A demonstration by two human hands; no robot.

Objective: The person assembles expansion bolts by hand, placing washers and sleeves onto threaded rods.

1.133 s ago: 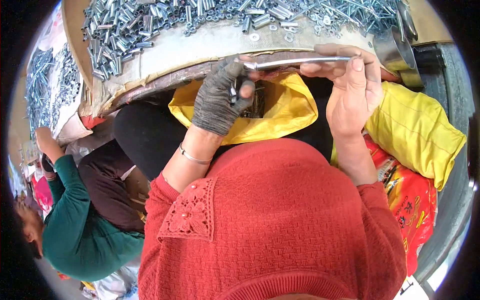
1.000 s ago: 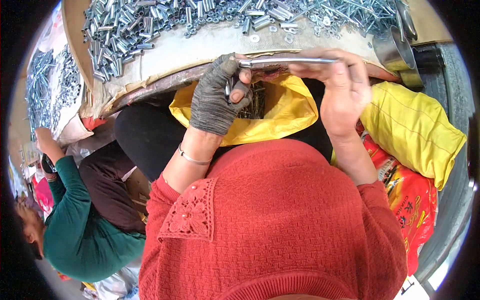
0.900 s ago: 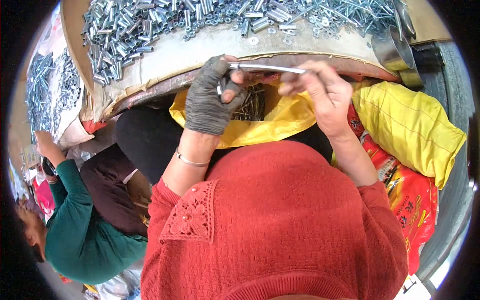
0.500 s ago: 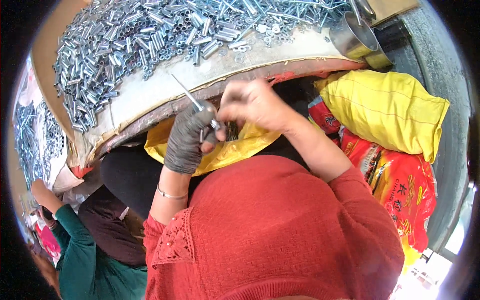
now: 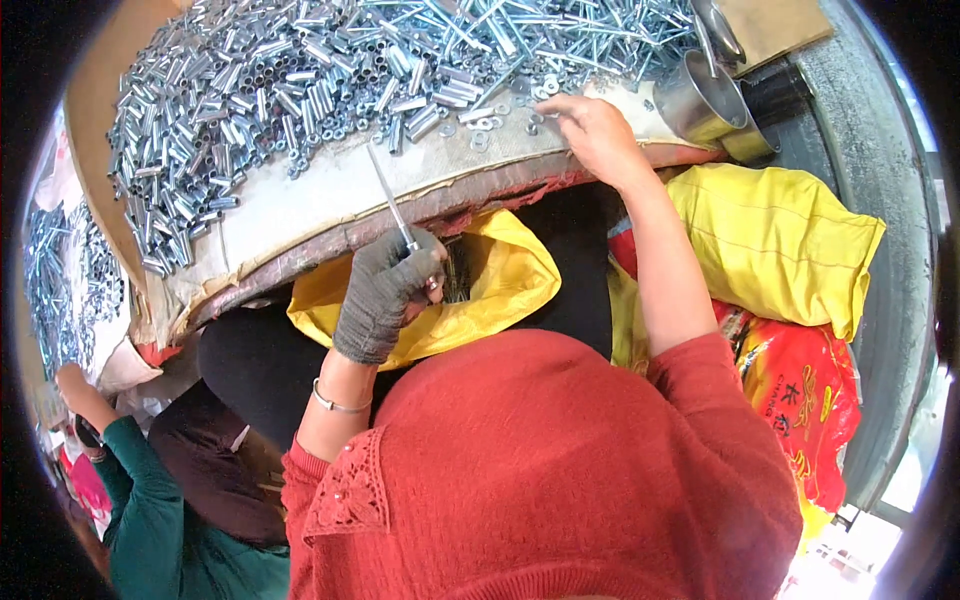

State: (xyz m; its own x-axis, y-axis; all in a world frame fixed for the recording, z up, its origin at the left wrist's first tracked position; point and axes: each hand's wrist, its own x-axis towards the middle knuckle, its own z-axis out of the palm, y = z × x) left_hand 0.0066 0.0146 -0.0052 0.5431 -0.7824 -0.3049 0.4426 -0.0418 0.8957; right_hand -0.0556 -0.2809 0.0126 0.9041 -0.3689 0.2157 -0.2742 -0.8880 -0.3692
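My left hand (image 5: 385,300), in a dark grey fingerless glove, is closed round the lower end of a long thin metal rod (image 5: 391,198). The rod points up and away toward the table edge, and its lower end is hidden in my fingers. Below that hand a yellow sack (image 5: 520,265) lies open in my lap, with thin metal pieces (image 5: 457,275) inside. My bare right hand (image 5: 600,138) reaches over the table's near edge, fingers stretched toward small flat washers (image 5: 483,125). Its fingertips are at the washers; nothing shows held in them.
Short metal sleeves (image 5: 200,130) and long bolts (image 5: 600,30) are heaped across the padded table (image 5: 300,205). A metal cup (image 5: 710,95) stands at the far right. A full yellow sack (image 5: 780,235) and a red bag (image 5: 810,400) lie at right. At left a co-worker's green sleeve (image 5: 145,480) shows.
My right hand has moved from beside the left hand, out and right to the washers on the table. My left hand keeps the rod and has shifted slightly toward me.
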